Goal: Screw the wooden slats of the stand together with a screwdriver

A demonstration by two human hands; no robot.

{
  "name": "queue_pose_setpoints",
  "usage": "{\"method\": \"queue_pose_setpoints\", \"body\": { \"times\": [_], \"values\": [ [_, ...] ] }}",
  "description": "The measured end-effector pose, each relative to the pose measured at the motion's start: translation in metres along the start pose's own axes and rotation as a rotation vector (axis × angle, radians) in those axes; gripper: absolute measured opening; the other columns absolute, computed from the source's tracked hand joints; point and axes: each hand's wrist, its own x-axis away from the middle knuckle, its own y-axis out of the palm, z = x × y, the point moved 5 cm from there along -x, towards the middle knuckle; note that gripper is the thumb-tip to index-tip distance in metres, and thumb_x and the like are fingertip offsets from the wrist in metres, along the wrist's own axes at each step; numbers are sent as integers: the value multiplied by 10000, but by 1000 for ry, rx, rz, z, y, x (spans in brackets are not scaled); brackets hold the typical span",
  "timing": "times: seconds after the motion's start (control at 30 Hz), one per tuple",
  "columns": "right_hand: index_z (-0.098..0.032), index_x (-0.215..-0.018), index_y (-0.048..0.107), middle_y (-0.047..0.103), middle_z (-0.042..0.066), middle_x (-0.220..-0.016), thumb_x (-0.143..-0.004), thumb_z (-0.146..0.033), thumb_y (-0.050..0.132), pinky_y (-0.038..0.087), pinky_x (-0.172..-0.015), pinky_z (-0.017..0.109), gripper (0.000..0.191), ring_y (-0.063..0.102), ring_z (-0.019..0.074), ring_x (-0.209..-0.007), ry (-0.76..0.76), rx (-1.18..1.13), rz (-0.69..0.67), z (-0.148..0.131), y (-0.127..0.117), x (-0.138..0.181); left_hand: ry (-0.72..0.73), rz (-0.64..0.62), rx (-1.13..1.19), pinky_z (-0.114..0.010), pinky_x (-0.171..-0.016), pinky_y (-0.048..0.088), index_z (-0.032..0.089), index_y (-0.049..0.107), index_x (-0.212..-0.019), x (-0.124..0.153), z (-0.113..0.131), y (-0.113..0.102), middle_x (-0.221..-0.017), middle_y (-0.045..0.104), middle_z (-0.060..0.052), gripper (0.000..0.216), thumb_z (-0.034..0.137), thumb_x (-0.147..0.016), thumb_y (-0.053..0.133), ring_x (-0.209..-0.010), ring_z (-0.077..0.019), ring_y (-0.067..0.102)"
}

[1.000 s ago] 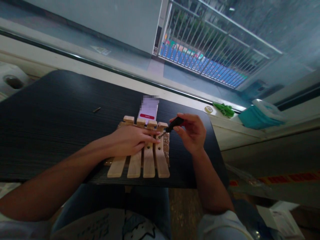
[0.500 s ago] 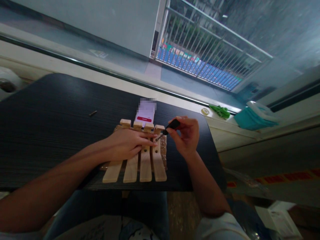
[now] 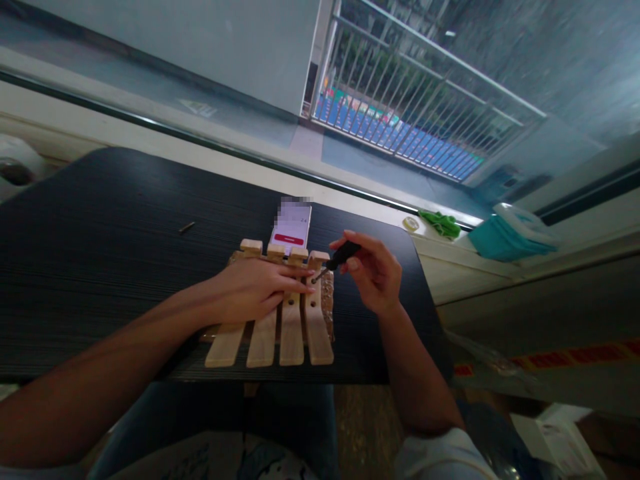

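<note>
A rack of several pale wooden slats [image 3: 291, 327] lies on the black table [image 3: 110, 233] near its front edge. My left hand [image 3: 250, 288] rests flat across the slats with fingers stretched out, pressing them down. My right hand [image 3: 373, 272] pinches a small black-handled screwdriver [image 3: 336, 257]; its tip meets a hole in the rightmost slat [image 3: 319, 323], just beyond my left fingertips.
A phone [image 3: 291, 230] with a lit screen lies behind the slats. A small screw [image 3: 187, 227] sits on the table to the left. On the window ledge at right are a green cloth [image 3: 441, 222], a tape roll [image 3: 410, 222] and a teal box [image 3: 510, 237].
My right hand's fingers have shifted around the screwdriver handle, as if turning it, while the tip stays at the same hole. The left hand has not moved. The view dropped slightly.
</note>
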Motion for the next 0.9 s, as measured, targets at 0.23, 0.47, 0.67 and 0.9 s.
{"method": "queue_pose_setpoints", "body": {
  "times": [0.23, 0.47, 0.67, 0.9],
  "values": [
    [-281, -1218, 606, 750, 15, -1033, -867, -163, 599, 632, -687, 278, 370, 712, 114, -781, 44, 36, 11, 1, -4, 0, -23, -19, 11, -395, -1093, 429, 360, 612, -1303, 0, 1, -2, -1469, 471, 72, 492, 141, -908, 417, -1288, -203, 545],
    [-330, -1173, 621, 717, -11, -966, -850, -185, 639, 613, -642, 270, 354, 710, 132, -826, 57, 118, 55, 3, -4, 1, -22, -14, 7, -414, -1094, 430, 371, 602, -1312, -1, 0, 0, -1473, 461, 79, 494, 149, -906, 428, -1313, -217, 522],
    [-356, -1182, 600, 660, -21, -908, -840, -200, 658, 586, -659, 299, 380, 663, 129, -773, -11, 142, 60, 1, -4, 1, -16, 1, -5, -358, -1085, 432, 378, 615, -1297, 0, 1, -1, -1464, 471, 88, 495, 143, -899, 437, -1286, -193, 548],
    [-328, -1143, 593, 600, -25, -839, -823, -207, 674, 538, -620, 304, 352, 612, 126, -709, -41, 212, 95, 1, -4, 1, -14, 13, -19, -368, -1077, 444, 379, 613, -1299, 0, 0, 0, -1452, 489, 84, 498, 148, -894, 439, -1280, -200, 554]
  ]
}}
